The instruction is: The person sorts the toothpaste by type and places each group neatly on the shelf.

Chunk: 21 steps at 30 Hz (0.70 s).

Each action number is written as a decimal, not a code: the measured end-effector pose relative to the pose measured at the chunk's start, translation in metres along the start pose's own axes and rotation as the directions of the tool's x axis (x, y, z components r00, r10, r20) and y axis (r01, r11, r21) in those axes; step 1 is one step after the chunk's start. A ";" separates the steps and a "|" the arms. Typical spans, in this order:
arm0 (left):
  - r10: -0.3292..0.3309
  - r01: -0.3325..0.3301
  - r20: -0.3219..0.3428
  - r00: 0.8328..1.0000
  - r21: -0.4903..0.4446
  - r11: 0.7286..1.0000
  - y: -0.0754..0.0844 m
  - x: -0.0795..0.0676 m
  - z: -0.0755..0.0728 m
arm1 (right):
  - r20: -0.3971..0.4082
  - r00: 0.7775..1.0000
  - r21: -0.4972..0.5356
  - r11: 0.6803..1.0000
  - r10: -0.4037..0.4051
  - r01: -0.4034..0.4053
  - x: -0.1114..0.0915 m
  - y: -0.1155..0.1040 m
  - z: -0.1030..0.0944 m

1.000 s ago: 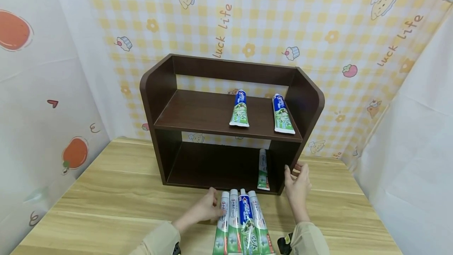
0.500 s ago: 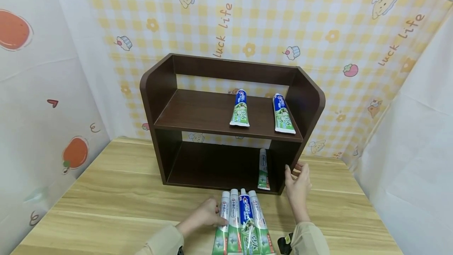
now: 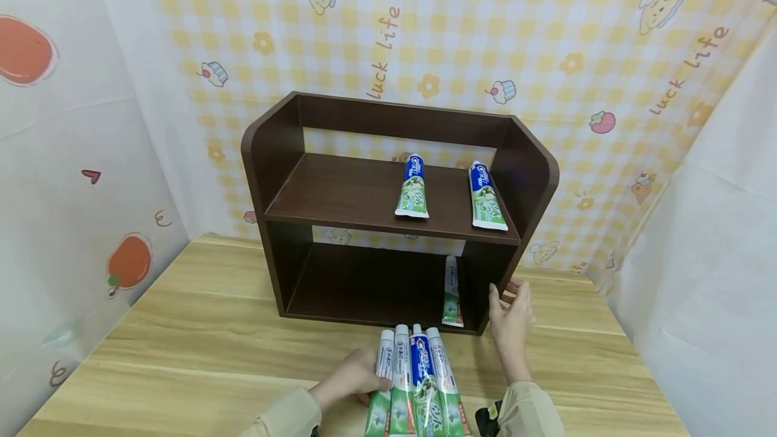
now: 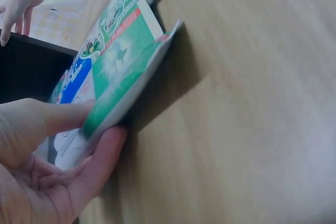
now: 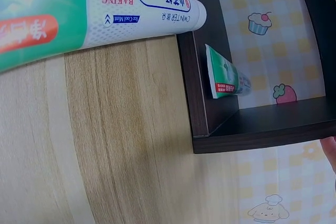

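Observation:
My left hand (image 3: 352,377) pinches the leftmost toothpaste tube (image 3: 379,413) of a row on the table. In the left wrist view the thumb lies over this green-and-white tube (image 4: 118,85) and a finger is under its edge. Beside it lie a second white-and-green tube (image 3: 402,383), a blue-and-green tube (image 3: 425,383) and another white-and-green tube (image 3: 446,383), caps toward the shelf. My right hand (image 3: 512,322) grips the right side panel of the dark brown two-tier shelf (image 3: 358,282), thumb at the front edge, fingers outside. Only its fingertips (image 5: 329,149) show in the right wrist view.
On the upper tier lie two blue-and-green tubes, one near the middle (image 3: 413,187) and one at the right (image 3: 485,197). A white-and-green tube (image 3: 452,295) lies at the lower tier's right end. The wooden table (image 3: 200,356) meets a patterned cloth backdrop (image 3: 231,127).
My left hand has moved down and right along the leftmost tube, and its thumb now lies over the tube. The right hand stays on the shelf's side panel.

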<state>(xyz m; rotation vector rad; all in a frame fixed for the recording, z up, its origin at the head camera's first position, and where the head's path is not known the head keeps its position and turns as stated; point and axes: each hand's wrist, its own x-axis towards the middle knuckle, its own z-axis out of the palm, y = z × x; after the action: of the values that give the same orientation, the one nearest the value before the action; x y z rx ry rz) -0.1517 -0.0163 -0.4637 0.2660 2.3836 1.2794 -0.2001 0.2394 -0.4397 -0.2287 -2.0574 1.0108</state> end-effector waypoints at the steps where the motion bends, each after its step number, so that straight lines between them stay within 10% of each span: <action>1: -0.004 0.004 0.008 1.000 -0.009 1.000 -0.002 0.000 0.000 | 0.000 1.000 0.000 1.000 0.001 -0.001 0.000 0.000 0.000; 21: 0.009 -0.010 -0.021 1.000 -0.071 0.997 0.000 0.018 -0.025 | -0.013 1.000 0.005 1.000 -0.002 0.002 -0.001 0.000 0.001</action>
<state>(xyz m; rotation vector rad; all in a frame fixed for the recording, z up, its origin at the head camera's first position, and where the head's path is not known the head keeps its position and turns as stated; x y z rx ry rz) -0.1788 -0.0287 -0.4563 0.2439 2.3510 1.3753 -0.2008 0.2384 -0.4408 -0.2297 -2.0422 1.0107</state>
